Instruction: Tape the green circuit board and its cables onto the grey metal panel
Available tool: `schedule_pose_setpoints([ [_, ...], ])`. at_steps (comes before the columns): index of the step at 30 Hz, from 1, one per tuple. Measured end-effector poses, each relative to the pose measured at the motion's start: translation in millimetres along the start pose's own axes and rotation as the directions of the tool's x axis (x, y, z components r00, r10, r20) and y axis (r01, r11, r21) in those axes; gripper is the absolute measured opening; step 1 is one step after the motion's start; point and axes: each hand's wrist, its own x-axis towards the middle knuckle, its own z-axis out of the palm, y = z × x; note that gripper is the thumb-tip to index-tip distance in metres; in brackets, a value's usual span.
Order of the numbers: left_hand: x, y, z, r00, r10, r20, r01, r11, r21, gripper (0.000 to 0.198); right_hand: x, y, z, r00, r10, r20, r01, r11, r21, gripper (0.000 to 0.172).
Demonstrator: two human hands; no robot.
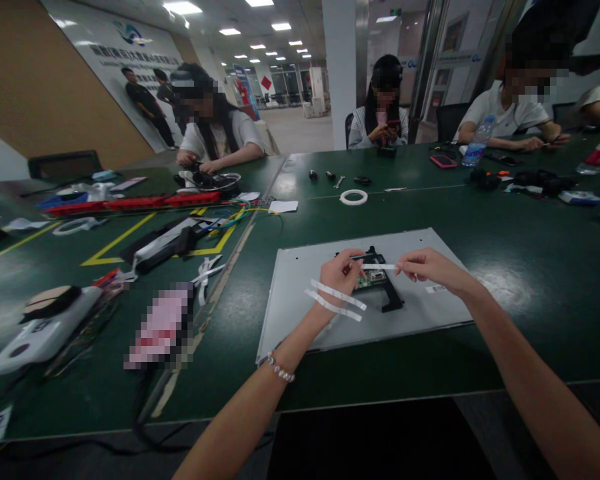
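Note:
Between my two hands a short white strip of tape [379, 267] is stretched, one end in each pinch. My left hand [339, 273] is closed on its left end, my right hand [423, 267] on its right end. Two more white strips [336, 308] cling to the back of my left hand and wrist. Beneath the hands lies a flat light-grey panel [300, 273]. On it sits a black bracket [393, 295] around a green circuit board [364, 283], partly covered by my left hand.
A white tape roll [354, 197] lies beyond the panel, near small dark parts and a wrench [339, 181]. To the left are a pink item [163, 323], a white device [45, 327] and cables. Several people sit across the green table [545, 267]; a water bottle [477, 141] stands at the right.

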Motion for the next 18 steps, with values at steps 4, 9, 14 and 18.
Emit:
schedule_pose_setpoints([
  [4, 1.5, 0.2, -1.3, 1.000, 0.001, -0.014, -0.001, 1.000, 0.008, 0.026, 1.2, 2.6, -1.6, 0.998, -0.033, -0.046, 0.033, 0.999, 0.009, 0.029],
  [9, 4.7, -8.1, -4.4, 0.999, -0.012, -0.040, 0.013, 1.000, 0.027, 0.020, 1.7, 4.1, -4.3, 0.998, -0.023, -0.053, 0.021, 0.999, -0.027, 0.028],
  [14, 7.2, -10.6, -9.4, 0.997, 0.032, -0.066, -0.028, 0.998, 0.064, 0.019, 0.8, 3.8, -2.3, 0.997, -0.025, -0.076, 0.018, 0.996, -0.093, 0.025],
  [18, 8.9, -9.2, -12.0, 0.997, 0.057, -0.048, -0.052, 0.994, 0.096, 0.020, -0.1, -2.6, 2.4, 0.974, -0.128, -0.185, 0.116, 0.990, -0.074, 0.031],
])
